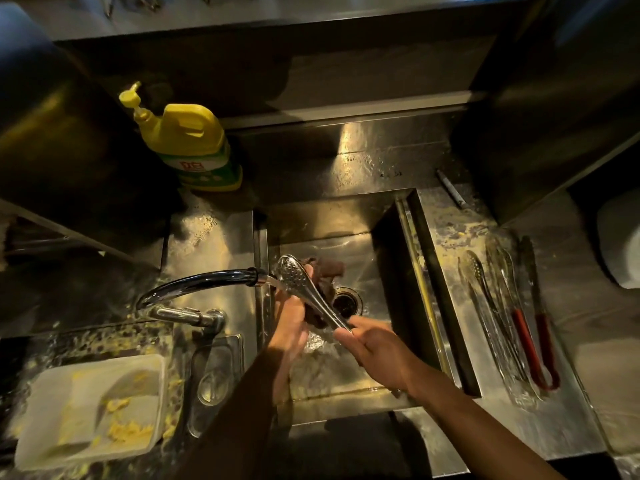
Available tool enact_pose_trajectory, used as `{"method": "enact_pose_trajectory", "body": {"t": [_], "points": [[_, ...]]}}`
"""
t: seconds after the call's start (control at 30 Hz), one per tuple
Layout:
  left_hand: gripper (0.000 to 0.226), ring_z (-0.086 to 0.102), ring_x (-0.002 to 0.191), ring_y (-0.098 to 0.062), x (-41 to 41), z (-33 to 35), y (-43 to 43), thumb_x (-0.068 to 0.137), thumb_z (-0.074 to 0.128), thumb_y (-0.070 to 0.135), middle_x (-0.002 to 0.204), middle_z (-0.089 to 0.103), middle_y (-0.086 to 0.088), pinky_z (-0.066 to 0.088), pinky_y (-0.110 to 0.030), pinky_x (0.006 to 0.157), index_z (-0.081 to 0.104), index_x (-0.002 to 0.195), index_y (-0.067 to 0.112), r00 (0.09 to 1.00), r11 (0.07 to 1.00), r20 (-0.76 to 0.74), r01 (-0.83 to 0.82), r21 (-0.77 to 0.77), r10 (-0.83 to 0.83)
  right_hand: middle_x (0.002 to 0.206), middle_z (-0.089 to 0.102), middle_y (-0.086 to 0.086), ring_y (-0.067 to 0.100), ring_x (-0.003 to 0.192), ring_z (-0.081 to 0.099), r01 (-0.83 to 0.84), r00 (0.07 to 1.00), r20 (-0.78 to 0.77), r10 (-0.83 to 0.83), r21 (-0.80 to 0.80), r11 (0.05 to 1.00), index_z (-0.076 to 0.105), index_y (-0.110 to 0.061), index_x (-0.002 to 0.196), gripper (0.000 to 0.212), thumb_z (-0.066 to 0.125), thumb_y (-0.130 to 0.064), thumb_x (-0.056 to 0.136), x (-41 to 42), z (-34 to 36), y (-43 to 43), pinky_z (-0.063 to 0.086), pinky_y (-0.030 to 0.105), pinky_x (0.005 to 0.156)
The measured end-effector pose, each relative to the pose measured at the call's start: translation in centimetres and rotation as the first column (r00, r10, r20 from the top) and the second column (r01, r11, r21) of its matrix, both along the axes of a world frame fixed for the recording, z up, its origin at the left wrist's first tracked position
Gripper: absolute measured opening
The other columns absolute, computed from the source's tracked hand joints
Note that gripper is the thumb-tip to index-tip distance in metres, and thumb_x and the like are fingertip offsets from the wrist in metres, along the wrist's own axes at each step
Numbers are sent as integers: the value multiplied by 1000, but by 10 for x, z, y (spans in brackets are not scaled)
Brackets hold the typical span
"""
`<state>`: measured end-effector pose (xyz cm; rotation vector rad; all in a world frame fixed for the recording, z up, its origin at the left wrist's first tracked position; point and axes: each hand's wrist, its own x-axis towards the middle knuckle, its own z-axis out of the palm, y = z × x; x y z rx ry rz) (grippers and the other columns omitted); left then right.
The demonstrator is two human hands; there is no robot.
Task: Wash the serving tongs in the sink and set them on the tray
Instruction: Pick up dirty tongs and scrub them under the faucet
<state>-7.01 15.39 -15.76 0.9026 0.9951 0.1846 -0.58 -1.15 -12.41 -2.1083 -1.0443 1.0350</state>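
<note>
Over the steel sink (391,271) I hold a pair of steel serving tongs (301,285) with a perforated spoon head, under the water running from the tap (207,282). My right hand (370,348) grips the tongs' handle end. My left hand (294,323) holds a dark brown cloth (329,268) against the underside of the tongs. On the steel tray (460,237) right of the sink lie several other tongs (502,317), one pair with red handles (533,341).
A yellow dish soap bottle (194,147) stands behind the sink at the left. A white tub (93,410) with yellow scraps sits at the lower left, a clear lid (214,379) beside it. The drain (346,303) is open. A white object (623,244) lies far right.
</note>
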Motion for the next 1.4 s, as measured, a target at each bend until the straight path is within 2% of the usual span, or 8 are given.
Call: {"method": "enact_pose_trajectory", "body": {"t": [0.27, 0.43, 0.6, 0.73, 0.93, 1.07, 1.23, 1.4], "points": [[34, 63, 94, -31, 5, -13, 8, 104, 40, 31, 92, 68, -8, 51, -30, 67, 61, 101, 6, 971, 980, -149, -178, 87, 189, 79, 47, -6, 4, 72, 49, -31, 996, 87, 29, 20, 999, 54, -14, 69, 62, 25, -61, 99, 1, 3, 0, 35, 24, 66], [41, 64, 94, -30, 13, 8, -9, 105, 34, 40, 103, 67, -16, 51, -45, 90, 62, 98, 10, 967, 944, -48, -254, -211, 249, 82, 47, -1, 11, 74, 49, -47, 998, 34, 46, 33, 998, 60, -8, 75, 59, 32, -50, 105, 1, 13, 12, 38, 29, 70], [36, 70, 105, -24, -8, -10, -7, 90, 61, 41, 113, 73, -10, 56, -42, 90, 66, 117, 18, 925, 935, 249, -215, -281, 288, 75, 52, -1, 16, 68, 53, 103, 984, -148, -104, -16, 995, 61, -5, 78, 55, 42, -50, 103, 5, 7, 28, 46, 40, 71], [54, 63, 87, -22, 6, -4, -14, 73, 81, 38, 102, 63, -11, 54, -39, 83, 65, 115, 7, 966, 905, 84, -196, -378, 245, 68, 52, -2, 16, 63, 52, 169, 978, -133, -163, 38, 985, 53, -20, 65, 49, 39, -47, 105, -3, 4, 41, 46, 41, 69], [32, 69, 92, -28, 3, -8, -10, 80, 77, 33, 96, 74, -13, 56, -42, 87, 74, 93, 3, 997, 985, -67, -53, -164, 42, 68, 55, 1, 15, 62, 53, 144, 974, -176, -146, -25, 989, 55, -19, 69, 47, 41, -47, 103, -5, 2, 29, 45, 39, 69], [56, 70, 103, -28, 3, -11, -4, 69, 81, 40, 110, 74, -13, 59, -39, 84, 71, 113, 7, 996, 981, -46, -84, -173, 77, 71, 56, -1, 13, 64, 54, 79, 989, -118, -85, -57, 995, 58, -16, 76, 46, 43, -51, 101, 11, 3, 24, 44, 33, 65], [33, 64, 114, -31, -5, -22, 13, 91, 65, 20, 119, 69, -14, 49, -53, 100, 65, 121, 7, 983, 980, -74, -172, -99, 166, 80, 62, 8, 14, 67, 56, -14, 992, -127, -6, -155, 988, 63, -14, 87, 50, 45, -59, 98, 36, 5, 7, 46, 35, 65], [15, 70, 83, -17, -15, -14, 28, 94, 57, 4, 102, 71, -13, 59, -29, 67, 62, 108, 8, 976, 944, -182, 167, 283, -118, 74, 55, -1, 14, 68, 53, -142, 990, -20, 141, -193, 971, 60, -17, 78, 50, 43, -60, 97, 53, 6, -16, 45, 35, 68]]}}
